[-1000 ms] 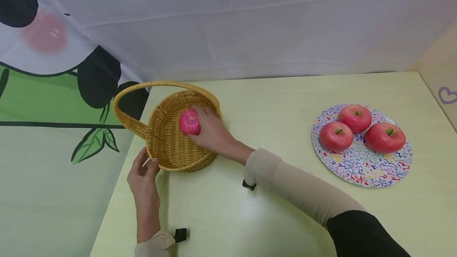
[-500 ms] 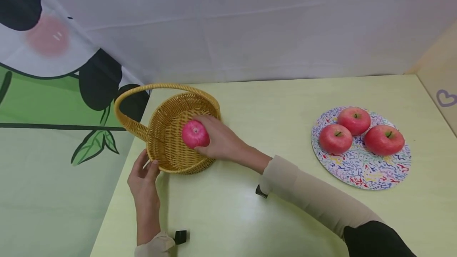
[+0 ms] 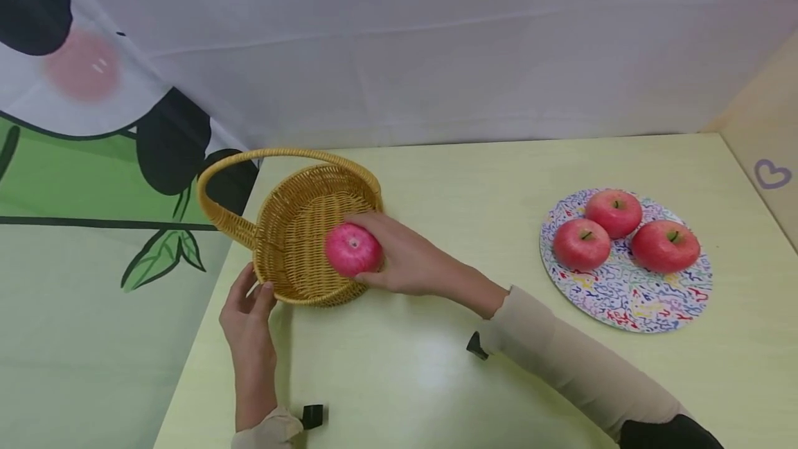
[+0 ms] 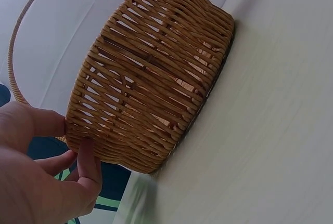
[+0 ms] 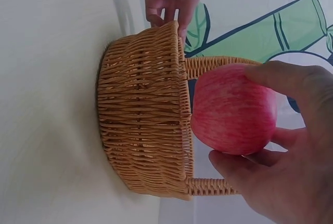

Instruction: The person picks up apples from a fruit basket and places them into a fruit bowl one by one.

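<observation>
A yellow-brown wicker basket point(image 3: 299, 241) with a tall arched handle point(image 3: 287, 152) stands on the left part of the table. My left hand point(image 3: 249, 324) pinches its near-left rim between thumb and fingers, as the left wrist view shows of the woven wall point(image 4: 151, 73). A red apple point(image 3: 353, 250) is in the grip of my right hand point(image 3: 414, 255), above the basket's near-right rim. In the right wrist view the held apple point(image 5: 234, 109) is raised just over the rim, thumb and fingers around it.
At the right of the table lies a round plate point(image 3: 642, 303) with a colourful squiggle pattern. Three red apples point(image 3: 666, 247) sit on it. A white cloth point(image 3: 436, 75) hangs behind the table, and a printed cartoon cloth point(image 3: 93, 283) is at the left.
My right hand has lifted the apple up from inside the basket and carried it toward the near-right rim. The left hand stays at the basket's rim.
</observation>
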Available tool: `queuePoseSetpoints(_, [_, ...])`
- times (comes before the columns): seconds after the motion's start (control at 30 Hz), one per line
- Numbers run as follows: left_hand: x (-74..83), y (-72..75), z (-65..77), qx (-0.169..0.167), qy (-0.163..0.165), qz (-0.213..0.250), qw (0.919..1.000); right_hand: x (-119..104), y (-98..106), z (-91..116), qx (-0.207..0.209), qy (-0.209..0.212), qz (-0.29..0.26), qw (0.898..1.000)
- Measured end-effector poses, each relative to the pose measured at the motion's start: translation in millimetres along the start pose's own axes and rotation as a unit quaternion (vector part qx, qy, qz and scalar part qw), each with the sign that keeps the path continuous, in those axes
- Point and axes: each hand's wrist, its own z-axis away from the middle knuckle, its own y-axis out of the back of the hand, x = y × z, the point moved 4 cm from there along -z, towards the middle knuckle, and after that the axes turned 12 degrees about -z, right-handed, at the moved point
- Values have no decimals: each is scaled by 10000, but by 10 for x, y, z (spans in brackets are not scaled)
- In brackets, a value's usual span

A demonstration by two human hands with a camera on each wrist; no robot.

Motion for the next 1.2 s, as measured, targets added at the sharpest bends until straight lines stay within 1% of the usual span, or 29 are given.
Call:
queuePoseSetpoints(0.2, [-14, 13, 17, 0, 5, -53, 10000, -29, 67, 183, -86, -14, -222, 9997])
queuePoseSetpoints(0.4, [-46, 19, 35, 12, -1, -12, 10000, 34, 217, 447, 53, 23, -373, 9993])
queuePoseSetpoints(0.6, [-60, 5, 33, -26, -29, 0, 10000, 152, 417, 735, 255, -142, -381, 9988])
queuePoseSetpoints(0.77, [-74, 0, 23, -20, -2, -38, 10000, 237, 595, 1007, 498, -322, -312, 9978])
queuePoseSetpoints(1.0, [-41, 0, 28, -55, -37, -67, 10000, 309, 827, 1398, 795, -640, -20, 9948])
queuePoseSetpoints(1.2, [8, 7, 16, -73, -131, 65, 9999, 344, 920, 1663, 1007, -701, 162, 9923])
